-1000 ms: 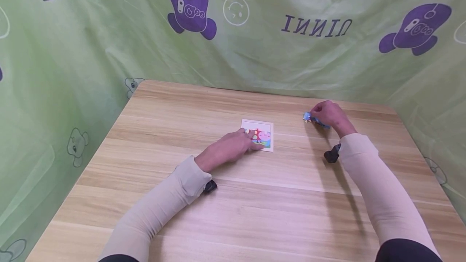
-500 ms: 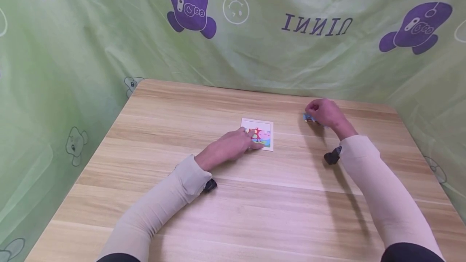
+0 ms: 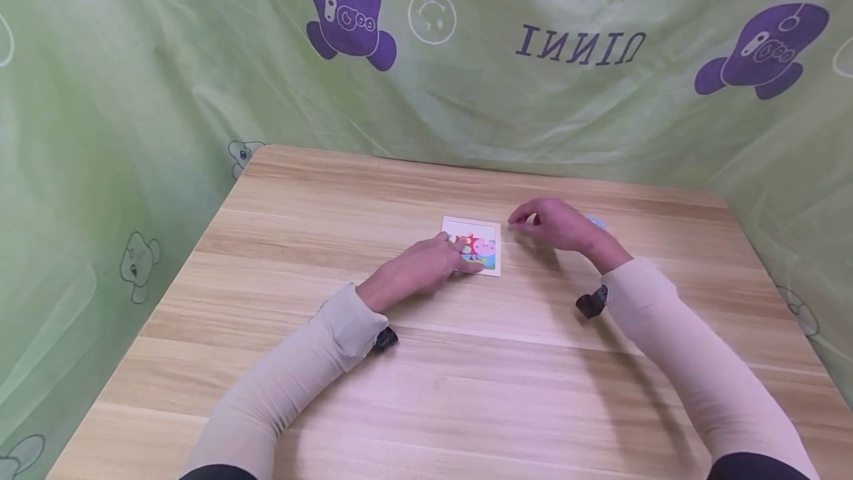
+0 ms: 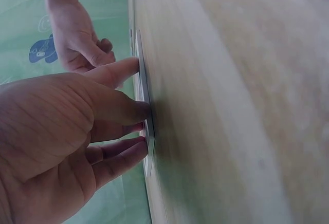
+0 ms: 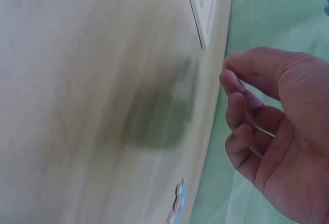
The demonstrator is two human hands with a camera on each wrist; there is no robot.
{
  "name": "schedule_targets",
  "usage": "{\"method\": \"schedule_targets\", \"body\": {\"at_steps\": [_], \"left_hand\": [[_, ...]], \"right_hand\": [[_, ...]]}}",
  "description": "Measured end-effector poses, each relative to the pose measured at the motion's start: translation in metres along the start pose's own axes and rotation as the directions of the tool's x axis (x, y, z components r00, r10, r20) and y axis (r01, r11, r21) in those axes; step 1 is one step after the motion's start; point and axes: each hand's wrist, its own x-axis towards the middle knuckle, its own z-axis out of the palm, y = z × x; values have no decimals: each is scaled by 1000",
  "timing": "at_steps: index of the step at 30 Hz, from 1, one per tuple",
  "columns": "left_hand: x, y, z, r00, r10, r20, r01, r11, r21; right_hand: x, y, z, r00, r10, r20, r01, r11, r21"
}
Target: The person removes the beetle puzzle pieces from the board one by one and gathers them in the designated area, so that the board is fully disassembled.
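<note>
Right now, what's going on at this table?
A person's left hand rests on a framed picture puzzle whose far strip is blank white. The right hand hovers just right of it in a pinching pose; whether it holds anything is unclear. A mostly blue piece lies farther right.

The table [image 3: 433, 391] runs away from the person, with the curtain [image 3: 466, 110] behind its far edge and along both sides. The puzzle board [image 3: 497, 252] lies flat on it, beyond the middle, with the picture in the part of its frame nearer the person. The left hand [image 3: 425, 264] rests on the board's left and near portion. The right hand [image 3: 552, 224] is just right of the board, apart from it. Farther right, behind the right wrist and partly hidden, a loose puzzle piece [image 3: 597, 222] lies on the table.
</note>
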Motion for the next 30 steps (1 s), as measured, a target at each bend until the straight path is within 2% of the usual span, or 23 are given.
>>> {"method": "schedule_targets", "body": {"at_steps": [6,11,15,22,30], "left_hand": [[1,0,-1,1000,-16,14,17,1000,-8],[1,0,-1,1000,-9,11,9,1000,-2],[1,-1,0,1000,12,-2,-12,1000,12],[2,-1,0,1000,14,3,-14,1000,15],[1,-1,2,1000,18,-12,-18,1000,-2]], "right_hand": [[1,-11,14,998,-31,56,30,999,14],[3,-19,22,997,-47,59,46,999,15],[4,-21,26,995,-74,60,75,997,-26],[6,-24,31,990,-129,62,134,987,-84],[8,-27,35,989,-130,68,136,987,-90]]}}
